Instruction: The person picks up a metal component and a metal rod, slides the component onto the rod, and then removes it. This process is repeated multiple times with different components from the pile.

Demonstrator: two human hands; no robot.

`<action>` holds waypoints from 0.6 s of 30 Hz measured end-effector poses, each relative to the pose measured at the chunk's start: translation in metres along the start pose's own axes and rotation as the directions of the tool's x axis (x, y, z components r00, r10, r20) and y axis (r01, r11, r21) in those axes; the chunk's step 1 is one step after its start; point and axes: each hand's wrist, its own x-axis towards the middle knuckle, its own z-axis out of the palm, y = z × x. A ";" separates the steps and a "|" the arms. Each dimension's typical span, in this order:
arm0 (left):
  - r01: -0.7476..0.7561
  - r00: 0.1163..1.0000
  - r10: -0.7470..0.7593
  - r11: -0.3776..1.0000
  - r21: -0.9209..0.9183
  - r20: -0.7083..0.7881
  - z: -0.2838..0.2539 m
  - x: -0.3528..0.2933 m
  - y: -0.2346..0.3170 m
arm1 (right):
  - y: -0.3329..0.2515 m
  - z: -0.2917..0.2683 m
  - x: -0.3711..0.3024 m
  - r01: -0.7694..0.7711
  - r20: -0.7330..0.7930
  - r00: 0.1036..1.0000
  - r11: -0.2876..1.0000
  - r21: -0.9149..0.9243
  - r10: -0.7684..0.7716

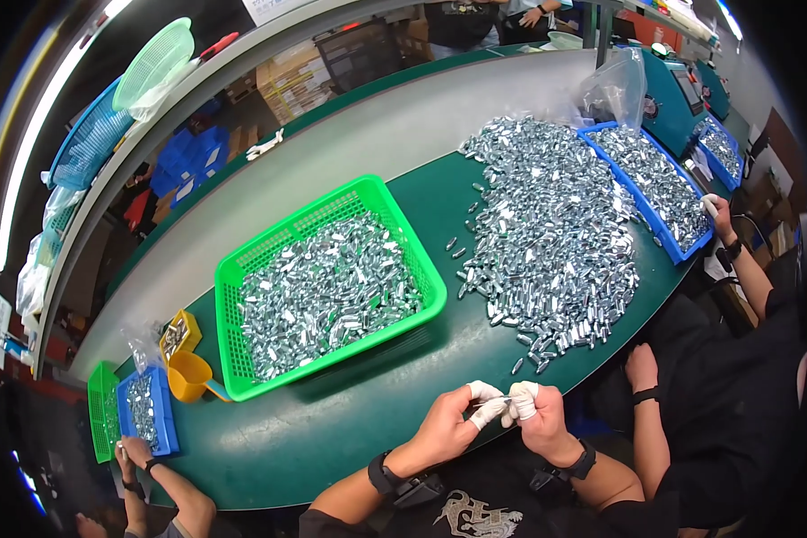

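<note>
My left hand (pixel 455 420) and my right hand (pixel 544 423) meet over the near edge of the green table, with white coverings on thumbs and fingertips. Both are closed in a pinch on a small metal part (pixel 506 399), which the fingers mostly hide. Just beyond them spreads a large heap of small shiny metal parts (pixel 547 242). To its left stands a green plastic basket (pixel 332 384), holding many similar silver pieces.
A yellow scoop (pixel 188 377), a small yellow bin (pixel 181 333) and a blue tray (pixel 160 408) of parts sit at the left. Another blue tray (pixel 637 193) borders the heap. Co-workers' hands (pixel 715 215) (pixel 135 451) are at both sides. A shelf rail (pixel 197 90) runs above.
</note>
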 end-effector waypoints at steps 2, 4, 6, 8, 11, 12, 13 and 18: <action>-0.125 0.981 0.146 0.979 0.159 -0.127 0.003 0.003 0.006 | 0.000 -0.001 0.000 -0.094 -0.003 0.996 0.994 0.048 0.094; -0.231 0.956 0.272 0.928 0.292 -0.110 0.001 0.007 0.007 | 0.000 -0.003 0.001 -0.133 -0.012 0.991 0.988 0.076 0.135; -0.393 0.871 0.489 0.754 0.526 -0.050 -0.004 0.007 0.010 | 0.004 -0.004 0.001 -0.199 0.007 0.980 0.970 0.140 0.200; -0.396 0.841 0.537 0.691 0.605 -0.063 -0.013 0.006 0.017 | 0.004 -0.006 0.002 -0.229 0.018 0.973 0.957 0.177 0.229; -0.295 0.735 0.656 0.540 0.788 -0.174 -0.042 0.006 0.028 | 0.000 -0.009 0.012 -0.140 -0.173 0.963 0.934 0.328 0.206; -0.233 0.688 0.686 0.518 0.823 -0.237 -0.057 0.011 0.028 | 0.001 -0.012 0.011 -0.144 -0.162 0.965 0.933 0.329 0.206; -0.159 0.666 0.699 0.472 0.867 -0.259 -0.074 0.019 0.027 | 0.002 -0.017 0.008 -0.150 -0.185 0.959 0.939 0.308 0.214; -0.011 0.473 0.811 0.396 0.918 -0.344 -0.085 0.038 0.043 | 0.010 -0.032 0.005 -0.138 -0.235 0.949 0.945 0.296 0.212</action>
